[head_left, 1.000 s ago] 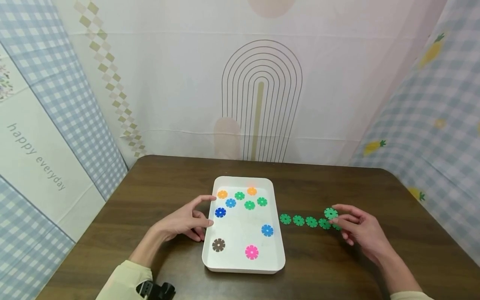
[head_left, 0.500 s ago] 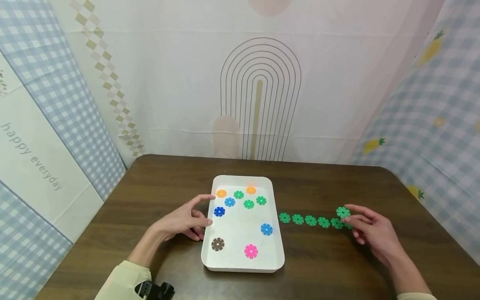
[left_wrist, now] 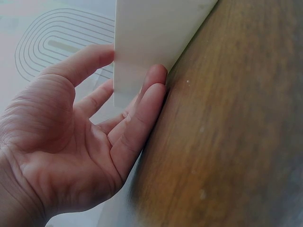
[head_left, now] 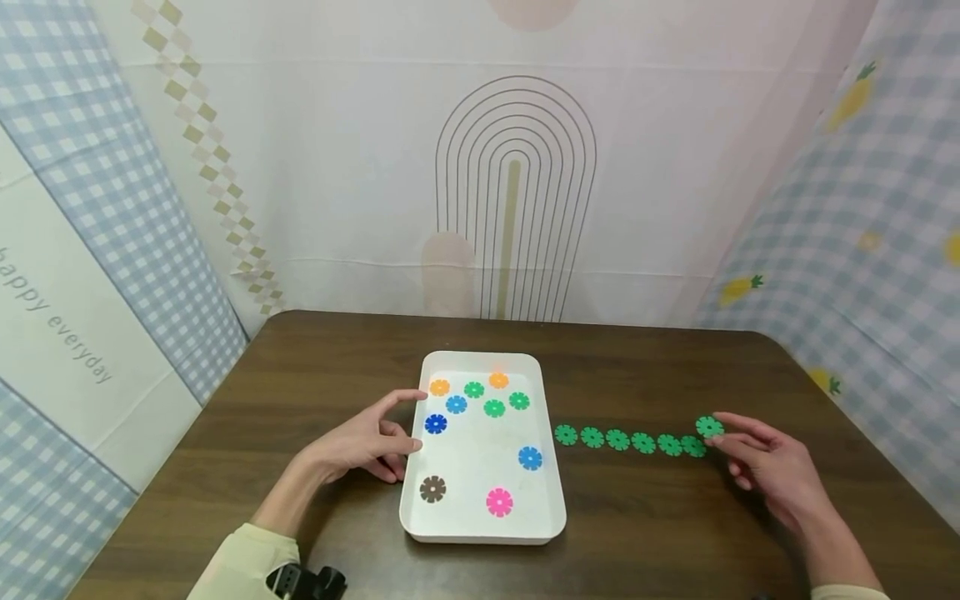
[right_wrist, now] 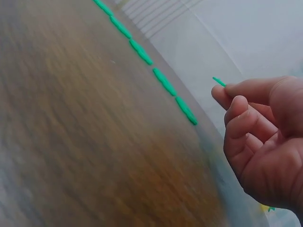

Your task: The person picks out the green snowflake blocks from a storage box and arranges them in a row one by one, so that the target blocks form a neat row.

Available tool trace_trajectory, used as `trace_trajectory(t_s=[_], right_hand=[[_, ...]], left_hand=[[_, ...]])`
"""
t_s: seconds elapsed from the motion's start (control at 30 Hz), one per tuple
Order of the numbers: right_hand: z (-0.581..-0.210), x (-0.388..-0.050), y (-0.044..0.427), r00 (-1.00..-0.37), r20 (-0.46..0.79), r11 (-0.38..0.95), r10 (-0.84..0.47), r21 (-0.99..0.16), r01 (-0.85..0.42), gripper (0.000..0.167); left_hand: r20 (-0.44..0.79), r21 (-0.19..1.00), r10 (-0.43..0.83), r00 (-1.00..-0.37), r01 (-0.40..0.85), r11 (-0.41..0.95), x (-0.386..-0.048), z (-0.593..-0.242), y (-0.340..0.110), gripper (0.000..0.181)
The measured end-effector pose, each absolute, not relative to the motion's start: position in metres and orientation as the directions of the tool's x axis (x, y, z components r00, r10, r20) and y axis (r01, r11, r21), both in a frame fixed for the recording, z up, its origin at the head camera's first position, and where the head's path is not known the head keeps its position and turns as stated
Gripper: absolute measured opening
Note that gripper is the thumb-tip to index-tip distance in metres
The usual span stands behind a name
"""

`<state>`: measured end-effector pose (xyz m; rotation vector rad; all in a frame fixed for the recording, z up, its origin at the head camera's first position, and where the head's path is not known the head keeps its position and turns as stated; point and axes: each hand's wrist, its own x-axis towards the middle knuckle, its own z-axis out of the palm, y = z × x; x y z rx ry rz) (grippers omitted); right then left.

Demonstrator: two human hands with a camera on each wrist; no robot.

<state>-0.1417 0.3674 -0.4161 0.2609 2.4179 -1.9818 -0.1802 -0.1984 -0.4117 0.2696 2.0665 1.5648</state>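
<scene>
My right hand (head_left: 776, 467) pinches a green snowflake disc (head_left: 708, 427) between thumb and fingertips, held above the table near the right end of a row of green discs (head_left: 618, 440). In the right wrist view the held disc shows as a thin green edge at the fingertips, apart from the row. To the left, my left hand (head_left: 363, 442) touches the long side of the white tray (head_left: 487, 533). Its thumb and index finger rest at the rim, and in the left wrist view other fingers (left_wrist: 147, 109) lie against the tray's outer wall.
Inside the tray lie orange, green and blue discs, a dark blue disc (head_left: 436, 424), a brown disc (head_left: 432, 489) and a pink disc (head_left: 499, 502). The brown wooden table (head_left: 637, 533) ends at a patterned cloth (head_left: 360, 192) behind it.
My right hand has moved to the right along the row with the green disc in its fingers, uncovering the row's right end. The left hand stays at the tray.
</scene>
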Motion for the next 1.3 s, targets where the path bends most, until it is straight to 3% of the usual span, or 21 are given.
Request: trace_trajectory(t_s=[0.23,0.57,1.0,1.3], right_hand=[[-0.421,-0.139,0.375,-0.978,-0.107,0.398,0.181,-0.901,0.172,0.023],[-0.422,-0.135,0.382,-0.97,-0.139,0.444,0.2,-0.87,0.216,0.023],[-0.423,-0.137,0.383,-0.968,-0.134,0.51,0.214,-0.83,0.228,0.045],[-0.425,-0.137,0.381,-0.965,-0.118,0.547,0.233,-0.805,0.231,0.049]], left_hand=[[-0.29,0.938,0.461,-0.839,-0.155,0.309,-0.18,-0.411,-0.198,0.08],[-0.286,0.94,0.467,-0.837,-0.149,0.307,-0.18,-0.408,-0.197,0.08],[-0.286,0.934,0.463,-0.839,-0.138,0.328,-0.18,-0.408,-0.197,0.08],[-0.29,0.933,0.459,-0.84,-0.141,0.331,-0.179,-0.409,-0.197,0.08]])
